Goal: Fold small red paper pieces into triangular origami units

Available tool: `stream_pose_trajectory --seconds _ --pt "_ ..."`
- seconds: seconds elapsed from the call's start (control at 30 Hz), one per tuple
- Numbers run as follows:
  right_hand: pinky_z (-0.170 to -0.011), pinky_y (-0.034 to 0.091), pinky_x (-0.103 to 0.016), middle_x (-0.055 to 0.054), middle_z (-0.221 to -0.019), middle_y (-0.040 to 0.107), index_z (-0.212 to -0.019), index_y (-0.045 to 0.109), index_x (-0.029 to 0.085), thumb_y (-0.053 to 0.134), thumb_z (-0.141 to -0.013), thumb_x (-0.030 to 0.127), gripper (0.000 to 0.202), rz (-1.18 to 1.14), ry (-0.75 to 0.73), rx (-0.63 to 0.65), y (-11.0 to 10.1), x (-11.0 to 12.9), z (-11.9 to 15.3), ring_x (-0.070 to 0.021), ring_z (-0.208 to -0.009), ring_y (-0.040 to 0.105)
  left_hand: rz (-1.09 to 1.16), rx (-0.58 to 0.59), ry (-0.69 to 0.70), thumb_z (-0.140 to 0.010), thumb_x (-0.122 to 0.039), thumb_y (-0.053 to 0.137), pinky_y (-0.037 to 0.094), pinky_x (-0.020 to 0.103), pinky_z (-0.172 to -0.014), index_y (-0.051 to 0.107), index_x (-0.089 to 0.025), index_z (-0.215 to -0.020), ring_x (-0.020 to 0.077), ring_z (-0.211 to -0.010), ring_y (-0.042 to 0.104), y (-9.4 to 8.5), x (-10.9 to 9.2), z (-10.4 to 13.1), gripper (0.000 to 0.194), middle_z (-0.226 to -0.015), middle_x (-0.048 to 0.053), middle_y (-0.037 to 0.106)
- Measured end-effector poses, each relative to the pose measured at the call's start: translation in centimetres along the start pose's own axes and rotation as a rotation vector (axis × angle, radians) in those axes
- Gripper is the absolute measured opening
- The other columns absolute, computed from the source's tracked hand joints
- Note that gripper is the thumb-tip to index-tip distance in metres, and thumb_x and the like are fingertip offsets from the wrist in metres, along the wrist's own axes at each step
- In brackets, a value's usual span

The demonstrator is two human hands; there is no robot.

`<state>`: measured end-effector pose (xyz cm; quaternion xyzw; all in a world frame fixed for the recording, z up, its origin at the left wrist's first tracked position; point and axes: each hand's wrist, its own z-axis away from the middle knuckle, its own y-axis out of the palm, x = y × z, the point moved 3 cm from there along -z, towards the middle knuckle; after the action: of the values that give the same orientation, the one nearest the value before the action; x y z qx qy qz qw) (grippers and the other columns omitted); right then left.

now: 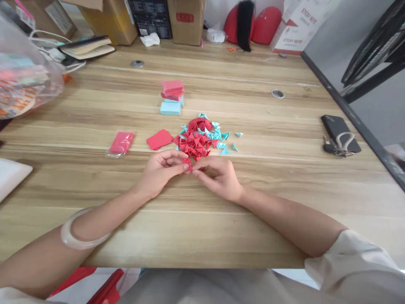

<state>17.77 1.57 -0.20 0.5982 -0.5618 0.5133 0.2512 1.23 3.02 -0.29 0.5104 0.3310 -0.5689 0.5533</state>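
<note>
Between my hands is a small piece of folded red paper (187,162). My left hand (163,169) pinches it between thumb and fingers. The thumb and forefinger of my right hand (220,176) are pressed together at its right edge; whether they grip the paper too is hard to make out. Just beyond lies a pile of red folded paper triangles (194,142), with light blue folded triangles (217,134) around its right and far sides. A ring of joined red pieces (200,124) sits at the back of the pile. Flat red paper slips (160,139) lie left of it.
A wrapped pink-red paper pack (121,143) lies at left. Stacked red packs (172,88) and a blue pack (170,108) stand behind the pile. A black case with keys (341,134) is at right, a plastic bag (28,76) far left, cardboard boxes (186,25) at the back.
</note>
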Motion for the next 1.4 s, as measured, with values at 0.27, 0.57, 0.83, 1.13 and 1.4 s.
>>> stream_pose_trajectory --seconds 0.27,0.57,0.83,1.13,1.4 --pt "-0.059 0.047 -0.021 -0.001 -0.066 0.061 -0.077 0.063 0.014 0.060 -0.084 0.043 0.030 -0.256 0.325 0.024 0.09 -1.04 -0.44 -0.0066 -0.059 0.054 -0.042 -0.057 0.070 -0.057 -0.024 0.085 0.054 0.020 -0.064 0.064 -0.015 -0.081 0.0112 -0.062 0.066 -0.30 -0.10 -0.04 0.033 -0.066 -0.001 0.069" --pt "-0.055 0.040 -0.020 -0.002 -0.072 0.062 -0.082 0.066 0.013 0.064 -0.081 0.036 0.023 -0.236 0.322 0.081 0.38 -1.10 -0.31 -0.0060 -0.059 0.050 -0.037 -0.034 0.076 -0.061 -0.022 0.084 0.053 0.015 -0.064 0.063 -0.014 -0.082 0.0093 -0.062 0.067 -0.31 -0.13 0.01 0.031 -0.065 -0.001 0.070" --pt "-0.061 0.047 -0.021 -0.005 -0.076 0.068 -0.082 0.066 0.014 0.058 -0.087 0.037 0.025 -0.173 0.272 0.066 0.33 -1.13 -0.10 -0.0084 -0.065 0.056 -0.156 0.029 0.021 -0.065 -0.025 0.082 0.052 0.014 -0.062 0.065 -0.014 -0.082 0.0088 -0.060 0.066 -0.42 0.10 -0.17 0.027 -0.062 0.000 0.069" --pt "-0.057 0.041 -0.019 -0.003 -0.068 0.064 -0.076 0.065 0.012 0.054 -0.088 0.030 0.024 -0.054 0.238 0.061 0.17 -0.54 -0.39 -0.0063 -0.059 0.051 -0.127 0.113 0.052 -0.072 -0.028 0.077 0.050 0.014 -0.060 0.065 -0.012 -0.078 0.0068 -0.058 0.063 -0.11 -0.31 -0.10 0.021 -0.062 -0.001 0.068" --pt "-0.058 0.040 -0.018 -0.003 -0.072 0.065 -0.082 0.066 0.013 0.053 -0.089 0.027 0.021 0.036 0.150 0.054 0.21 -0.35 -0.31 -0.0057 -0.060 0.050 -0.137 0.125 0.044 -0.073 -0.028 0.076 0.050 0.014 -0.060 0.065 -0.012 -0.079 0.0065 -0.058 0.062 -0.12 -0.10 -0.28 0.020 -0.062 0.000 0.068"
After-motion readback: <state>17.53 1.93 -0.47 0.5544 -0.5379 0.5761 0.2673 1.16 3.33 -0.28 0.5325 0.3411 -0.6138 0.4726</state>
